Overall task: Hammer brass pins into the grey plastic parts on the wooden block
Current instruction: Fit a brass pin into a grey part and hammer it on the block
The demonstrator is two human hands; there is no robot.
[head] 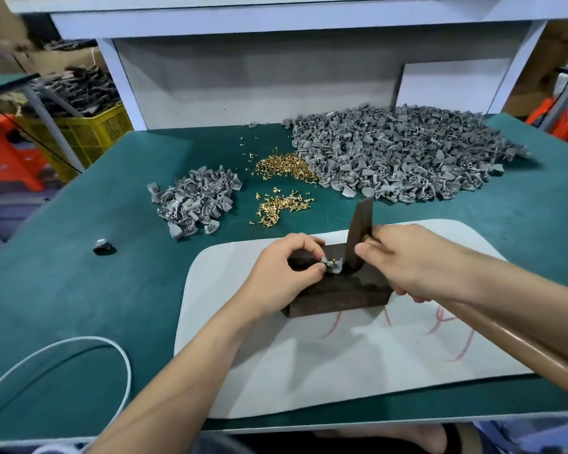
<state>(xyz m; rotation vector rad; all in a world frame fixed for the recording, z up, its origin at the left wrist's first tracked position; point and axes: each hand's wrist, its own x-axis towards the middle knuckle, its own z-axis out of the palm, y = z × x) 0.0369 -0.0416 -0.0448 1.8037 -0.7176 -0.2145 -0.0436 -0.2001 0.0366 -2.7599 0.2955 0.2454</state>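
**Brass pin (331, 262) in a grey part on the block, hammer head just beside it**

Near the middle of the frame, a dark wooden block (341, 291) lies on a white mat (341, 365) that carries red scribbles. One grey plastic part (333, 267) sits on top of the block, and the pin's head shows in its upper face. The left hand (284, 273) pinches the left side of this part between thumb and fingertips.

The right hand (410, 260) is curled round a hammer (358, 231), close up by its head. The dark head stands nearly upright, with its lower end on the block just right of the part. The wooden handle runs out under the forearm to the lower right edge of the frame.

The mat lies on a green surface (79, 290). In the upper right there is a large heap of grey parts (400, 155), and left of centre a small heap of grey parts (194, 201). Between the two heaps lie two scatters of loose brass pins (284, 204). A lone grey part (104, 246) rests at the left, well apart from the rest. A white cable (79, 343) loops across the lower left, and a yellow crate (89, 134) stands off the surface in the upper left.
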